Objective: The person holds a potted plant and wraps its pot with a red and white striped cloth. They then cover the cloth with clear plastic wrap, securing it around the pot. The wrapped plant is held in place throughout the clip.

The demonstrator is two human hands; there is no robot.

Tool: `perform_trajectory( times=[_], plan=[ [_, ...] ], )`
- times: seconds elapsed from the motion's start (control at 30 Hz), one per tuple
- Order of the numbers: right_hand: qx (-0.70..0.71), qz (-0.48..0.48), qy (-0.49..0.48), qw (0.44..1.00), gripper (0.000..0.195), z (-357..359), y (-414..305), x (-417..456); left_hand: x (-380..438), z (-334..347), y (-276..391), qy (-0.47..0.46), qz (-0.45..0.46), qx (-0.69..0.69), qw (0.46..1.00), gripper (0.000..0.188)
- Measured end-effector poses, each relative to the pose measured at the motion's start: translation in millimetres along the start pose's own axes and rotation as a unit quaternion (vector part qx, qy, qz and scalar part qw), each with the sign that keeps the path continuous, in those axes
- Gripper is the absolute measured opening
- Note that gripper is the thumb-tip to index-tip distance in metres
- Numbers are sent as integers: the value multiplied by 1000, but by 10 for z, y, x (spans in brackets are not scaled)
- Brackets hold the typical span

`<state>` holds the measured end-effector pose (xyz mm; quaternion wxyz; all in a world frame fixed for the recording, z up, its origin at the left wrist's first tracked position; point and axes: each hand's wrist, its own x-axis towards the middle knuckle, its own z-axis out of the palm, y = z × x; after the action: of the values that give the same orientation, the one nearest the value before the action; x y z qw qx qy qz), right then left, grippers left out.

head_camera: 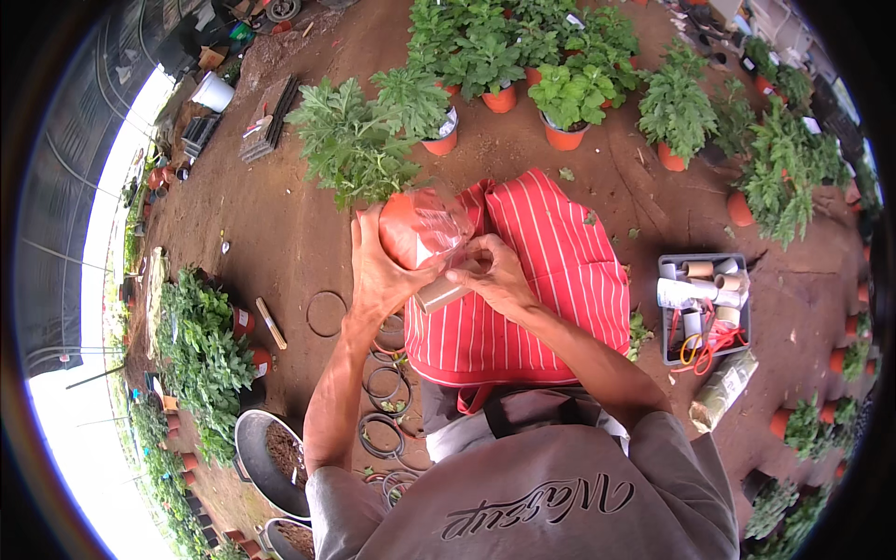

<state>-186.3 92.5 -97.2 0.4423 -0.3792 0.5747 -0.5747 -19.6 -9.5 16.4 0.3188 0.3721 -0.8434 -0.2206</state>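
Tilted on its side above the striped red apron point(560, 280), an orange plastic pot point(402, 227) with a leafy plant point(357, 140) points away from me. My left hand point(381, 266) holds the pot, thumb beneath its base. Clear plastic film point(444, 224) covers the pot's near side and is bunched near the base. My right hand point(497, 273) pinches at the film's gathered edge and has a brown cardboard tube or tape roll point(441, 292) at its fingers; which of these it is, I cannot tell.
At right, a grey crate point(705, 259) holds rolls, tubes and red straps, beside a wrapped roll point(724, 392). Potted plants point(490, 63) stand ahead and on both sides. Wire or plastic rings point(385, 385) lie at lower left, near a black tub of soil point(269, 465).
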Motion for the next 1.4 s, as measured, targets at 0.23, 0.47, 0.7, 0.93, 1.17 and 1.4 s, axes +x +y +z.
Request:
perform_trajectory(
  times=[0.23,0.47,0.7,0.93,1.17,1.4],
  plan=[
    [-34,-26,-149,988,53,-193,-412,121,-7,-89,1,0,-38,-118,992,103],
    [74,50,-261,961,50,-274,-447,143,36,-184,264,-22,-72,-228,971,97],
    [-136,-49,-280,949,36,-454,-535,335,109,-400,201,-24,-41,-286,957,103],
    [-405,-336,-6,851,37,-280,-1006,537,-66,-548,163,49,47,-9,998,103],
    [-406,-347,-37,844,53,-222,-457,529,-662,-165,-45,57,68,67,994,106],
    [-235,-46,-266,934,37,-396,-462,1047,-979,3,-61,62,97,101,988,107]
  ],
)
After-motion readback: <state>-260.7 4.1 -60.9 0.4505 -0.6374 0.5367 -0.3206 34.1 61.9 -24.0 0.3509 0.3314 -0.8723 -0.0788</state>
